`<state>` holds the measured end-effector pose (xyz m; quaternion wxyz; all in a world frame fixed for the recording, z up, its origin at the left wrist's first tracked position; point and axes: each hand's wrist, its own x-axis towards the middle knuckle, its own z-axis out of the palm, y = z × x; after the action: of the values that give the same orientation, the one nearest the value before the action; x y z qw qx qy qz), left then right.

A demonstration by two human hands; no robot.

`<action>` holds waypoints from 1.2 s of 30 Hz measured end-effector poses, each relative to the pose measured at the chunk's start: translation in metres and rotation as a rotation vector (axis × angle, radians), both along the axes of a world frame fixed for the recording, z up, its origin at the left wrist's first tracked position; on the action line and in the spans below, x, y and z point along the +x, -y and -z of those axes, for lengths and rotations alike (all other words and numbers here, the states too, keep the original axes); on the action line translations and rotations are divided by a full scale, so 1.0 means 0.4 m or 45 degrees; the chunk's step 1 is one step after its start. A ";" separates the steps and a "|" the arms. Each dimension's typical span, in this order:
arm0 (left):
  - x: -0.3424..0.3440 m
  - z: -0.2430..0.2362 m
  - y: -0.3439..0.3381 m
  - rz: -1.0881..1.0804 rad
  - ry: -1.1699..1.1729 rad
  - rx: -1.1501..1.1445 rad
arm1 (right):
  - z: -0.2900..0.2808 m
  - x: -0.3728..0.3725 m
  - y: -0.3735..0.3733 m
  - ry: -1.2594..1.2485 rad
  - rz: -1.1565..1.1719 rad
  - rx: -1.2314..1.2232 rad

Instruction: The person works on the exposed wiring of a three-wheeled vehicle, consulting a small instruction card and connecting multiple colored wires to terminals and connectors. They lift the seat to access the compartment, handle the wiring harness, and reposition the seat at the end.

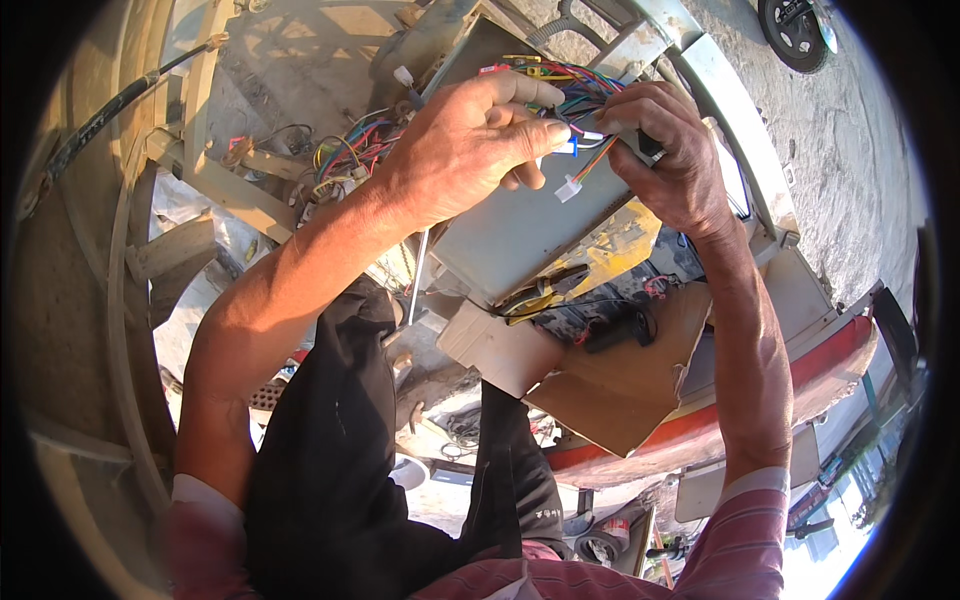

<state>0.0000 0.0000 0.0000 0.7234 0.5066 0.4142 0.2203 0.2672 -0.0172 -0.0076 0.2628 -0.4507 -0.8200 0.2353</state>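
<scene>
A bundle of coloured wires (585, 80) with small plastic connectors lies over the top of a grey metal panel (500, 235). My left hand (460, 150) is at the bundle with fingers bent and thumb forward; what it grips is hidden, beside a blue-and-white connector (566, 148). My right hand (672, 155) has its fingers curled on the wire bundle, near a black part (648, 143). A loose white connector (568, 188) hangs between my hands on orange wires. More tangled wires (350, 150) are left of my left hand.
Below are yellow-handled pliers (538, 298), cardboard (625, 380) and a black tool (615, 330). A wooden frame and black hose (100, 120) line the left. A curved red edge (830, 355) runs along the right. A small wheel (790, 30) sits upper right; my legs and floor clutter are below.
</scene>
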 end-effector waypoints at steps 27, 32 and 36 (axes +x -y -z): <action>0.045 0.054 0.031 -0.117 0.140 -0.272 | 0.010 -0.002 0.044 0.037 0.026 0.148; 0.060 0.047 0.036 -0.201 0.191 0.034 | 0.009 0.003 0.040 0.062 0.032 0.129; 0.060 0.055 0.025 -0.063 0.205 0.153 | 0.010 0.003 0.040 0.084 0.033 0.154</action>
<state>0.0238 -0.0101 -0.0219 0.7171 0.5193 0.3529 0.3025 0.2686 -0.0333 -0.0115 0.2653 -0.4520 -0.8351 0.1670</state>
